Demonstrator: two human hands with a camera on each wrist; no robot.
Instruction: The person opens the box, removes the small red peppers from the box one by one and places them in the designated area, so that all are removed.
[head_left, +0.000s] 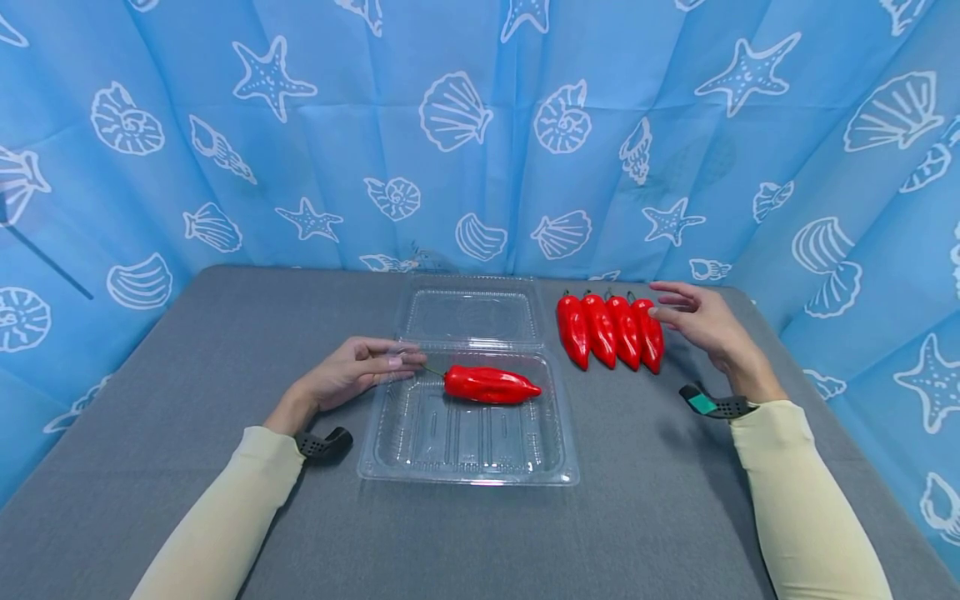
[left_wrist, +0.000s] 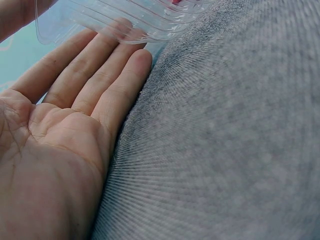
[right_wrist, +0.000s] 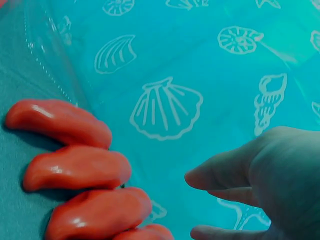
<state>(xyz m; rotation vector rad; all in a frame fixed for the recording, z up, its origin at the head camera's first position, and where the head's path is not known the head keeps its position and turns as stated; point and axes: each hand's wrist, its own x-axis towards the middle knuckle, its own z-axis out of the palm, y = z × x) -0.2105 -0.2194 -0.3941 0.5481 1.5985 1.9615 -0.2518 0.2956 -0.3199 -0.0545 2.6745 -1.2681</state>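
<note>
A clear plastic clamshell container (head_left: 465, 477) lies with its lid (head_left: 472, 312) folded back on the table. Inside its base, near the hinge, one red pepper (head_left: 491, 385) lies sideways, stem to the left. At the container's left rim rests my left hand (head_left: 360, 367); its fingers (left_wrist: 100, 75) are extended, with the tips showing through the clear plastic. My right hand (head_left: 701, 321) hovers with parted fingers at the stem end of the rightmost pepper (head_left: 649, 335) in a row of several red peppers (right_wrist: 72, 167). Whether it touches that pepper, I cannot tell.
A grey cloth covers the table (head_left: 637, 500). Behind and beside it hangs a blue curtain (head_left: 480, 167) with white shells and starfish. The row of peppers lies just right of the container's lid.
</note>
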